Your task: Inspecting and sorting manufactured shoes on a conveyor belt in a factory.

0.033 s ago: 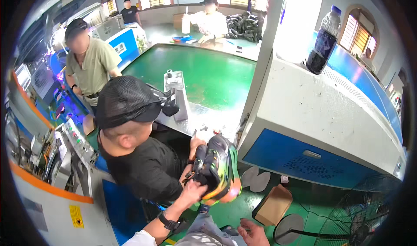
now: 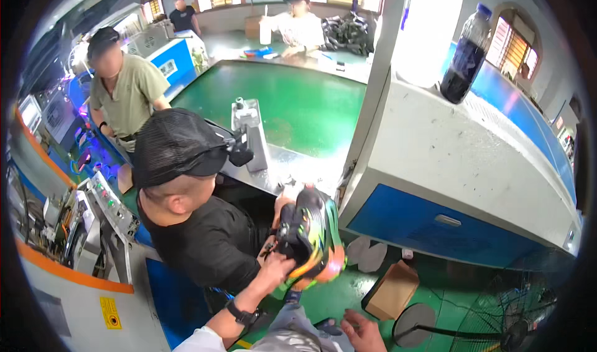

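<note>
The left hand (image 2: 278,270) is raised in front of the person and its fingers (image 2: 287,264) are closed on the lower rear side of a shoe (image 2: 311,237), a sports shoe with a black upper and green, yellow and orange colours on its side and sole. The shoe is in the air, not on any surface, directly above and a little to the right of this hand, and its long axis stands nearly upright, leaning slightly to the right. From the other side, a co-worker in a black cap (image 2: 177,145) and black shirt touches the same shoe with one hand (image 2: 283,206) at its upper left edge, so the shoe is between the two people. The right hand (image 2: 364,332) is low at the bottom edge, well apart from the shoe, with the fingers spread and holding nothing as far as I can see, because part of it is cut off. The left hand is clearly the nearer one. Behind the shoe is a steel worktop (image 2: 280,165) with a small grey machine (image 2: 252,131), then a green surface (image 2: 298,109). On the right stands a large white and blue cabinet (image 2: 460,184) with a dark bottle (image 2: 465,56) on top, and below are a green floor (image 2: 339,299), a cardboard box (image 2: 392,290) and a fan (image 2: 497,314).
</note>
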Tool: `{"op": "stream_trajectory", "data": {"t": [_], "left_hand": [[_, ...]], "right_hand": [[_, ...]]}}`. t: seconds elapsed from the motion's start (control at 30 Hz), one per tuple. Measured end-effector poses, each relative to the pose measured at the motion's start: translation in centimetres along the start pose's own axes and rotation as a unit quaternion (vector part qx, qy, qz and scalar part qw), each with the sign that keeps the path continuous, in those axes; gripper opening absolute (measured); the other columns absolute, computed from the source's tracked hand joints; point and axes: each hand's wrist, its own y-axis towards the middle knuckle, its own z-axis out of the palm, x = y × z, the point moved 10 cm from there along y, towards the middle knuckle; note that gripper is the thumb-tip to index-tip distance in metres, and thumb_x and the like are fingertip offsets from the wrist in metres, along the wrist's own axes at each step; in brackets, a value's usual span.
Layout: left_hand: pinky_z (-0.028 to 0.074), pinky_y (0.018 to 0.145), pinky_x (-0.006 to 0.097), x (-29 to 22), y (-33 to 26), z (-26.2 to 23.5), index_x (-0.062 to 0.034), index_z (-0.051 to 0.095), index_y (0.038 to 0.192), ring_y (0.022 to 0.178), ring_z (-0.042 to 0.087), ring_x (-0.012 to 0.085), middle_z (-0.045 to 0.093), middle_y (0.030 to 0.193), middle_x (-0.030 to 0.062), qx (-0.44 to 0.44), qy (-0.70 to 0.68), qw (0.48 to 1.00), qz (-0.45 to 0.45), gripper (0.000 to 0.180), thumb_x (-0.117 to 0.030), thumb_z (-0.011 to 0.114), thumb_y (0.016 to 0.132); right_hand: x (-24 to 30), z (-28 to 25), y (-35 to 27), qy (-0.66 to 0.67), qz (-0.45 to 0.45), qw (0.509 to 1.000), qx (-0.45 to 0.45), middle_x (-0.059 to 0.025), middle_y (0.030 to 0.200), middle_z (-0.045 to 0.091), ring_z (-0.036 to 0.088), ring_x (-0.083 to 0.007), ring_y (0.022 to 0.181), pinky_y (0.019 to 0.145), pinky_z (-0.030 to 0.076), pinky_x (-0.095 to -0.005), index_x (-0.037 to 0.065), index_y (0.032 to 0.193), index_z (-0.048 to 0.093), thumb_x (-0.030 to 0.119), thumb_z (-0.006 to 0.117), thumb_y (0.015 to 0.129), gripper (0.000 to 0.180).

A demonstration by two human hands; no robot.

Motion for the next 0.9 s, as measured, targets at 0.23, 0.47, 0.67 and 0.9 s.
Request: {"op": "stream_trajectory", "data": {"t": [0.23,0.47,0.67,0.9], "left_hand": [[0.045,0.088,0.047,1.7,3.9,-1.4,-0.0097,0.063,0.115,0.106,0.051,0.0426,0.054,0.115,0.0218,0.017,-0.076,0.996,-0.051,0.053,0.006,0.058,0.065],[0.043,0.088,0.050,-0.9,2.1,-2.9,-0.0057,0.062,0.101,0.105,0.050,0.0437,0.054,0.113,0.0208,0.006,-0.122,0.990,-0.066,0.034,-0.002,0.063,0.067],[0.043,0.084,0.049,-4.5,-1.9,-2.7,-0.0111,0.064,0.100,0.097,0.053,0.0401,0.058,0.103,0.0160,-0.033,-0.012,0.999,0.035,0.033,-0.008,0.068,0.068],[0.039,0.099,0.047,-3.6,-4.4,0.4,-0.0115,0.065,0.109,0.113,0.050,0.0415,0.054,0.119,0.0207,0.132,-0.292,0.941,-0.107,0.035,-0.010,0.061,0.074]], "right_hand": [[-1.5,-0.2,3.0,-0.013,0.075,0.997,-0.008,-0.0266,0.094,0.066,0.068,-0.0357,0.088,0.074,0.053,-0.0388,-0.002,0.121,0.058,0.023,0.060,0.091,0.039],[-3.6,-1.5,5.5,-0.028,0.085,0.996,0.002,-0.0195,0.104,0.068,0.067,-0.0306,0.099,0.081,0.056,-0.0371,-0.002,0.118,0.059,0.019,0.066,0.087,0.039],[-4.1,-0.8,6.7,0.002,0.088,0.995,0.048,-0.0212,0.105,0.067,0.066,-0.0376,0.097,0.081,0.054,-0.0406,-0.001,0.118,0.059,0.012,0.066,0.082,0.039],[-4.1,-0.5,7.4,-0.032,0.039,0.996,0.078,-0.0238,0.108,0.065,0.065,-0.0376,0.099,0.084,0.053,-0.0405,-0.003,0.119,0.058,0.022,0.064,0.087,0.041]]}}
